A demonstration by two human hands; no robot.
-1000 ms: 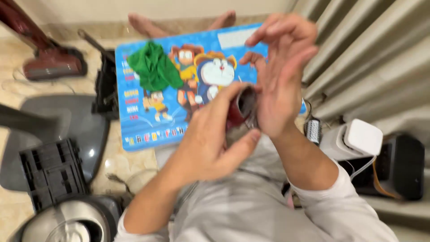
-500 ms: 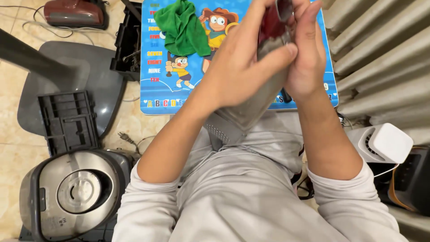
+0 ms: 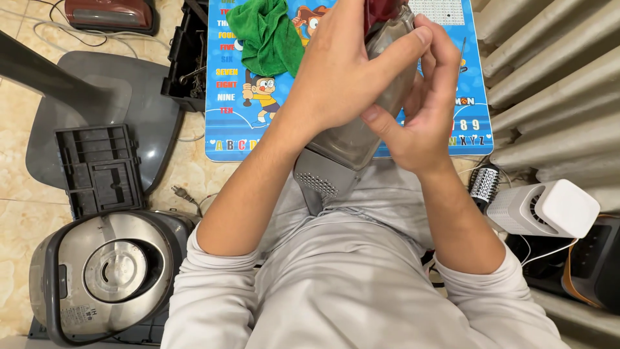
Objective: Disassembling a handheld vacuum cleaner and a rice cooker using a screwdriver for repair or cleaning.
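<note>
While both grip it, grey vacuum body (image 3: 352, 139) between left hand (image 3: 336, 77), right hand (image 3: 429, 110), above blue table (image 3: 475, 123).

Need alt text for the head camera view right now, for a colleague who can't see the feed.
Both bare hands, left hand and right hand, grip a translucent grey plastic handheld vacuum body held above the lap. Behind lies a blue cartoon-printed mat with a crumpled green cloth; a silver rice cooker sits on the floor at left.
</note>
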